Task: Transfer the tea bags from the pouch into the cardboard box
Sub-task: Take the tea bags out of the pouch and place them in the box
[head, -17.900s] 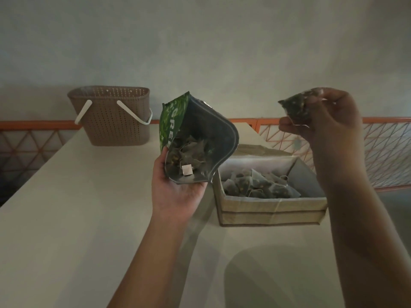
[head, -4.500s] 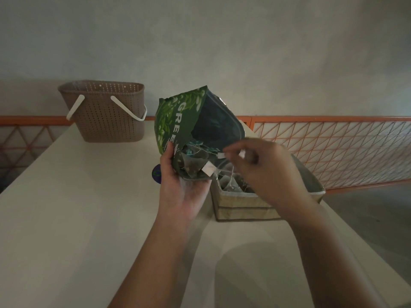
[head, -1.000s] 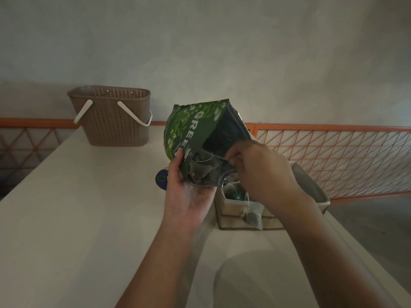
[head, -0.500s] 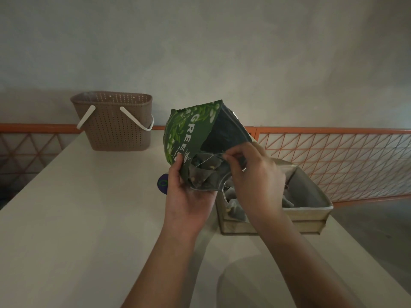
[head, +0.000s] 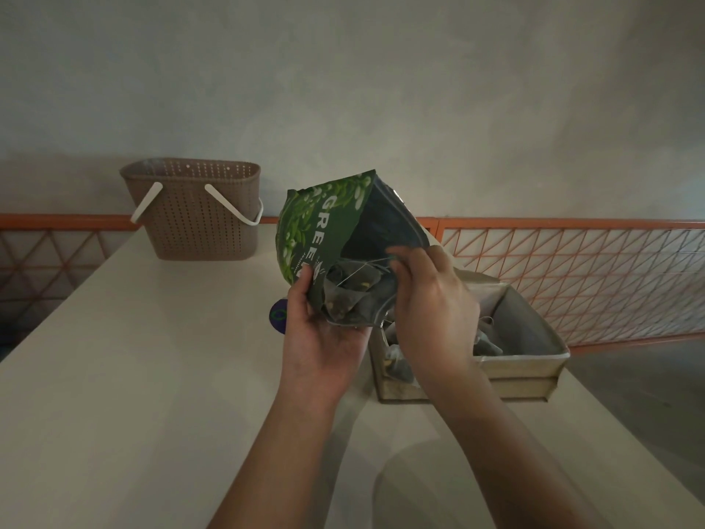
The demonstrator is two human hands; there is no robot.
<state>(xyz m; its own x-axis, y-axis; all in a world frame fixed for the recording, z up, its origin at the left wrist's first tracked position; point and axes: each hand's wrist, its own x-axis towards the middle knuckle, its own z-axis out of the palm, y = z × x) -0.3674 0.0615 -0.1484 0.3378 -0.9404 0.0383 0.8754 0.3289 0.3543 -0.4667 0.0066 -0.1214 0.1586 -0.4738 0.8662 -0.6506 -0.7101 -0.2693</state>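
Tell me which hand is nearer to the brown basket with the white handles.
Left. The left hand grips the pouch by its lower edge, on the side toward the brown basket at the table's far left. The right hand, fingers at the pouch mouth, sits farther right, over the cardboard box.

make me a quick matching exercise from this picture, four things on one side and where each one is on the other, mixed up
Things:
1. pouch
2. cardboard box
3. basket
4. right hand

Places:
A. far end of the table, by the wall
B. held up in the left hand
C. on the table, right of the hands
D. fingers at the pouch's open mouth

Pairs: 1-B, 2-C, 3-A, 4-D
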